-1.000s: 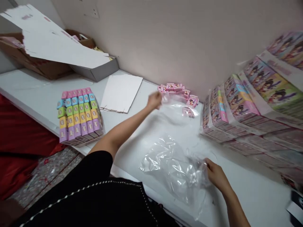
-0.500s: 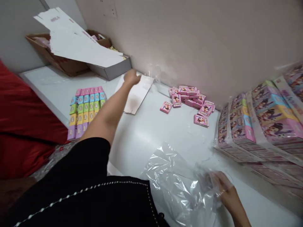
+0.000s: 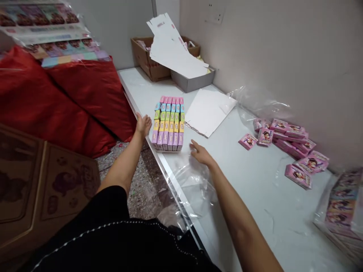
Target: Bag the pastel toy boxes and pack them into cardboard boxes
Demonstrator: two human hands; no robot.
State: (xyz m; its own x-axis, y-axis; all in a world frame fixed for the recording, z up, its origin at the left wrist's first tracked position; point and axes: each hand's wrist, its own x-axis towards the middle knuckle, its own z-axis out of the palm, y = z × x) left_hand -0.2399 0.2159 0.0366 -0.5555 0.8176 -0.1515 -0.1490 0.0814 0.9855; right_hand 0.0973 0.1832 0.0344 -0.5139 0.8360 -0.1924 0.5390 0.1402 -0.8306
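Pastel purple, yellow, green, blue and pink are forming rows across the block of small boxes [image 3: 168, 126], which is standing by the near edge of the white table [image 3: 244, 177]. At the block's nine o'clock, the left hand [image 3: 144, 125] is hanging open, fingers parted, just beside it. At four o'clock the right hand [image 3: 200, 153] is hovering open, fingers partly bent, slightly apart from the boxes. A clear plastic bag [image 3: 195, 185] is draping at five o'clock. Labels on the block (tiny oval-looking marks) are staying unreadable.
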